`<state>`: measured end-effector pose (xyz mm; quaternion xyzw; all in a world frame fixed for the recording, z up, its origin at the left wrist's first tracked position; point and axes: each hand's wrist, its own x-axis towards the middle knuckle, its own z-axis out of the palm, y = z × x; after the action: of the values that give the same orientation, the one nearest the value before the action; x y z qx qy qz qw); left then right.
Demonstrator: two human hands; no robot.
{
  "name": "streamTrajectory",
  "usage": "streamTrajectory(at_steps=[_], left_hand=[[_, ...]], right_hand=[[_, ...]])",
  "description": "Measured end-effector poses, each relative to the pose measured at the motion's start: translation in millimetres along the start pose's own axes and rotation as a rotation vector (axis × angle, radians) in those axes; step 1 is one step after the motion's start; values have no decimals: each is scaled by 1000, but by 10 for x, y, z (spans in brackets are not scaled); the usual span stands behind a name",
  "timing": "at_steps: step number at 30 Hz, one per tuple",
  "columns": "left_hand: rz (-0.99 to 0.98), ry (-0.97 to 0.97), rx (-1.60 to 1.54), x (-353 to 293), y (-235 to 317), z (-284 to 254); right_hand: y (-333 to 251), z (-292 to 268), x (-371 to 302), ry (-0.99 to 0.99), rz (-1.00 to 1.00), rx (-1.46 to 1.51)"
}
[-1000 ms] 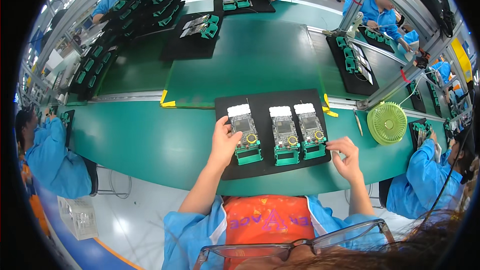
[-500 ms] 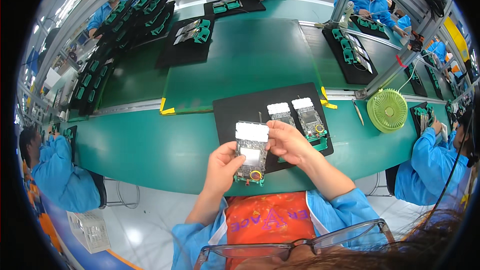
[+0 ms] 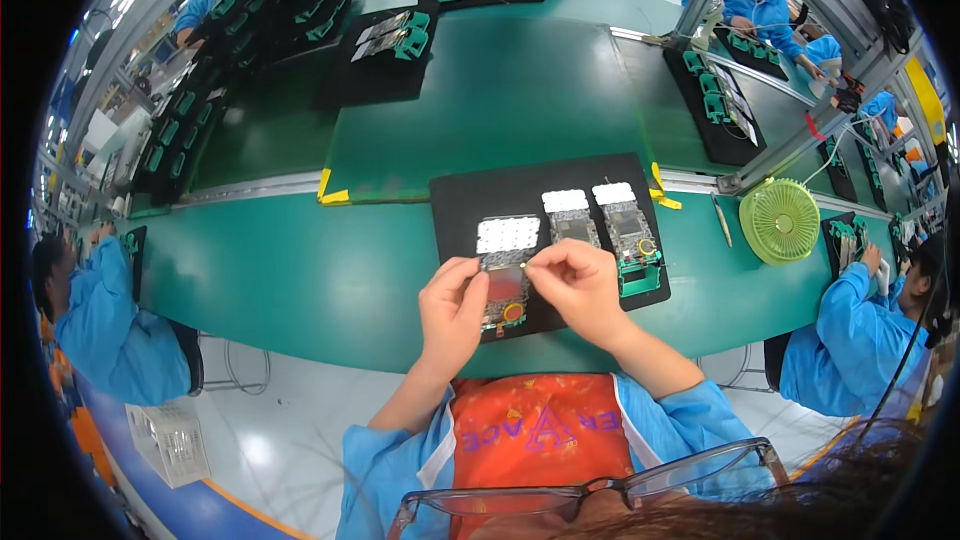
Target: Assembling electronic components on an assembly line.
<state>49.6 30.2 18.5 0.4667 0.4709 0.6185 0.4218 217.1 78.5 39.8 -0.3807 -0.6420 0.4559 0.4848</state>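
Note:
A circuit board with a white grid-like panel at its far end and a yellow ring near its front end is in front of me over a black mat. My left hand is closed on its left edge, thumb and fingers together. My right hand pinches thumb and forefinger at the board's right edge; a tiny pale speck shows at the tips, too small to name. Right of it on the mat lie a second board and a third board, the third one in a green holder.
The black mat lies on the green table. A green fan and a pen-like tool are at the right. Metal posts rise beyond. Co-workers in blue sit around, with more mats of boards in green holders.
The board has moved slightly away from me and lies lower toward the mat. My left thumb has shifted up its edge; my right fingers have come to a pinch by its right edge.

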Motion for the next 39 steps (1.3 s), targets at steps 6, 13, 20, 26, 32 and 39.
streamTrajectory(at_steps=[6,13,20,26,32,39], left_hand=[[121,-26,188,-17,14,80],[111,-32,213,-24,106,106],[123,-26,198,-28,84,111],[150,-37,234,-15,80,110],[134,-46,215,-22,103,118],[127,-43,175,-29,86,129]], right_hand=[[-133,133,-21,-17,-170,-196],[-110,153,21,13,-324,-323],[-114,146,35,21,-409,-358],[-133,132,37,26,-365,-313],[-144,139,29,15,-371,-343],[-111,114,25,-3,-417,-375]])
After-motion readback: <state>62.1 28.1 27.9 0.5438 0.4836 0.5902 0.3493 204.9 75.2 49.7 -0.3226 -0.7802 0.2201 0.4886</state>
